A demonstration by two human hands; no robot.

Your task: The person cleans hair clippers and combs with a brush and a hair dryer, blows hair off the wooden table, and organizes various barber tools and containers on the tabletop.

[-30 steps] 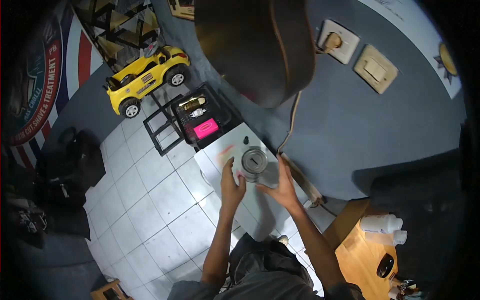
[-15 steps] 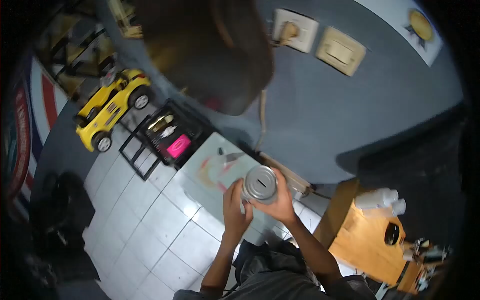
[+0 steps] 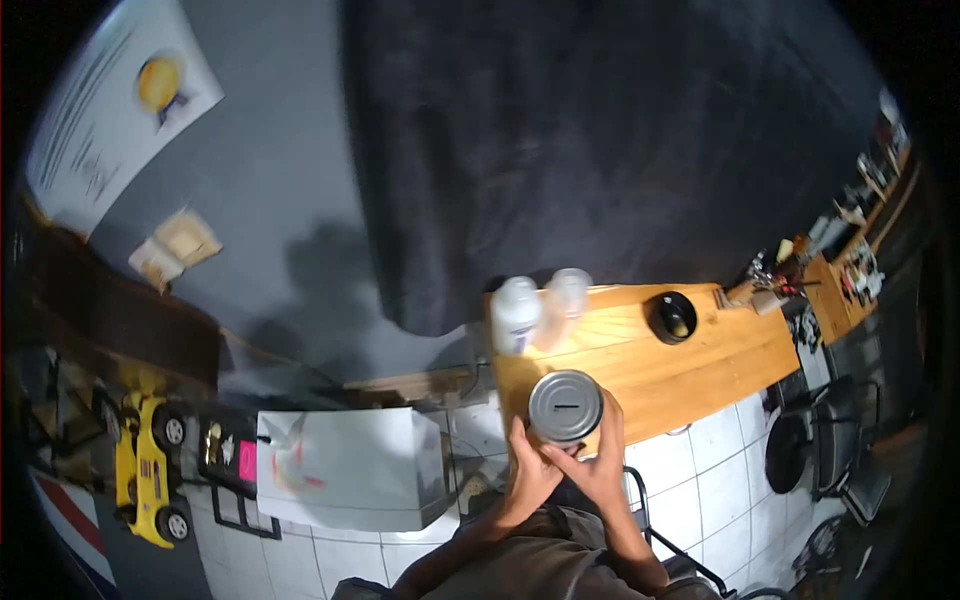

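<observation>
A round metal can (image 3: 566,407) with a dark slot in its lid is held upright between both hands, over the left end of the wooden table (image 3: 650,370). On its lower left side is my left hand (image 3: 530,475), fingers closed against the can. My right hand (image 3: 603,462) wraps its lower right side, thumb across the front. The can hides part of the fingers. Beyond it stand a white bottle (image 3: 517,315) and a clear bottle (image 3: 566,307). A black bowl (image 3: 673,318) sits farther right on the table.
A white box-like surface (image 3: 345,470) is at the lower left, beside a black cart with a pink box (image 3: 247,461) and a yellow toy car (image 3: 148,470). Tools in a holder (image 3: 745,290) stand at the table's right end. A black chair (image 3: 835,440) is at right.
The view has swung right, from the white surface to the wooden table. Both hands first were beside the can, then took hold of it, and now carry it at the table's left end.
</observation>
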